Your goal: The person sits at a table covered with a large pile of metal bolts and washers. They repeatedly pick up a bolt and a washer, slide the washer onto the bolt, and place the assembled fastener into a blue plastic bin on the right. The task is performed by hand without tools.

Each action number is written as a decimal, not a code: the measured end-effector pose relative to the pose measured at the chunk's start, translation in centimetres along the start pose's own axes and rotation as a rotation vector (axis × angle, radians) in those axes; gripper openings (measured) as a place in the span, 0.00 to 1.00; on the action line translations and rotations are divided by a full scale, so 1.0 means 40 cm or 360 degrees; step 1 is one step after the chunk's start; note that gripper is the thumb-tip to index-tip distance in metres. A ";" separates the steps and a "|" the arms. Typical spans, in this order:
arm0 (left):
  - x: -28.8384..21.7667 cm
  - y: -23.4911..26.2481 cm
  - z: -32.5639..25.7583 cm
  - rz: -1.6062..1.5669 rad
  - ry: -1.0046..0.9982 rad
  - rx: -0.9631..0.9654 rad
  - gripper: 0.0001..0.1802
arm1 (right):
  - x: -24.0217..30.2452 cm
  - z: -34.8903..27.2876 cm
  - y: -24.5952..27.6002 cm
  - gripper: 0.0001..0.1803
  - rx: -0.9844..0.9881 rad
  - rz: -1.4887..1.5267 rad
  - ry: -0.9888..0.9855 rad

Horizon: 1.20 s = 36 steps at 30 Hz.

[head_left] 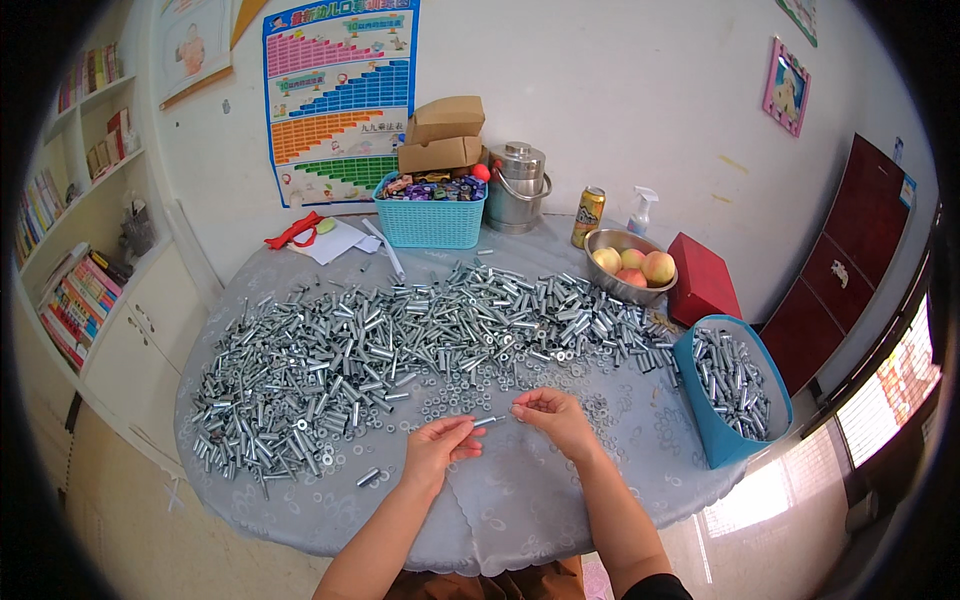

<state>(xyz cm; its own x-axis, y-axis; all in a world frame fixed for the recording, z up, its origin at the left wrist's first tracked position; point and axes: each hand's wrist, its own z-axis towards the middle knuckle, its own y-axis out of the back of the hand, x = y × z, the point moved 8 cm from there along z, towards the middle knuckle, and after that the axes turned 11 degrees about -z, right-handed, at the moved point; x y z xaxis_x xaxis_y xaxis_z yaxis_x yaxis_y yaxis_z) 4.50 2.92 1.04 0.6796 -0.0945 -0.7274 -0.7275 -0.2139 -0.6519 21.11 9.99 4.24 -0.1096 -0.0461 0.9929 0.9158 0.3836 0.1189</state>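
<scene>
Over the near middle of the table, my left hand [438, 447] is closed in a pinch on a thin metal bolt [486, 421], whose free end points right. My right hand [558, 420] is just beyond that end, its thumb and forefinger pinched together on something too small to make out. Past both hands spreads a wide heap of metal sleeves and bolts [350, 340]. Loose flat washers [450, 400] lie between the heap and my hands. A single sleeve [368, 477] rests apart, left of my left hand.
At the table's right edge stands a blue bin [715, 430] full of metal fasteners. Behind the heap are a bowl [632, 292] of fruit, a red box [703, 280], a can [589, 218], a spray bottle [641, 212], a metal pot [517, 190] and a turquoise basket [430, 225].
</scene>
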 end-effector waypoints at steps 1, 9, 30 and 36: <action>0.001 0.000 0.000 -0.0003 0.0004 -0.0003 0.11 | 0.001 -0.001 -0.002 0.09 -0.0014 0.0006 0.0001; 0.006 0.000 0.001 -0.0057 0.0031 0.0013 0.11 | 0.018 -0.010 -0.023 0.06 -0.0036 0.0014 0.0096; 0.035 0.022 0.017 -0.0309 0.0145 0.0076 0.11 | 0.031 -0.008 -0.050 0.06 0.0015 -0.0012 0.0399; 0.042 0.025 0.020 -0.0329 0.0175 0.0091 0.11 | 0.046 -0.013 -0.052 0.07 -0.0019 -0.0062 0.0493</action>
<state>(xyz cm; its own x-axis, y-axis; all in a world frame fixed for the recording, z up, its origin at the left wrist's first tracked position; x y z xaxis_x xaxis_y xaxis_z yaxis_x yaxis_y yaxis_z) 4.84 3.31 -1.01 0.8186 -0.1606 -0.5514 -0.5737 -0.1848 -0.7979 19.22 8.64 5.82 -0.0236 -0.3400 0.9401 0.9178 0.3655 0.1552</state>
